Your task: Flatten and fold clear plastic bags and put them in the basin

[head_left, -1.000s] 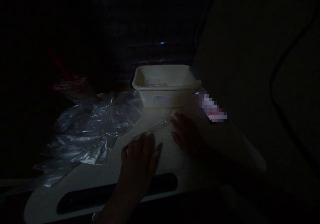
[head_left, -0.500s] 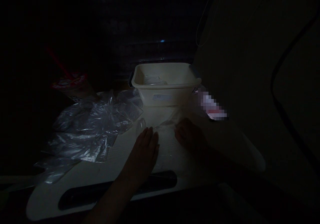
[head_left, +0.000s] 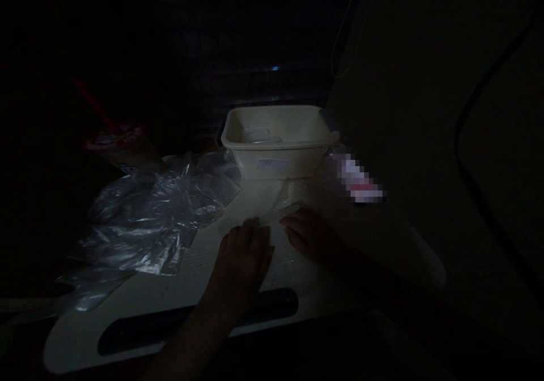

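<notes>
The scene is very dark. My left hand [head_left: 240,262] lies flat with fingers spread on a clear plastic bag [head_left: 276,214] spread on the white table [head_left: 140,307]. My right hand [head_left: 310,235] rests on the same bag at its right side, fingers extended along its edge. Whether either hand grips the bag is hard to tell in the dim light. Just beyond the hands stands a cream plastic tub [head_left: 278,143] with some clear plastic inside.
A heap of clear plastic bags [head_left: 144,225] covers the table's left part. A cup with a red lid and straw [head_left: 117,140] stands at the back left. A dark slot [head_left: 195,321] runs along the table's front. A beige wall with a black cable [head_left: 476,160] rises on the right.
My left hand drew back slightly toward me and to the left, its fingers now over the bag's near edge. My right hand slid a little left along the bag.
</notes>
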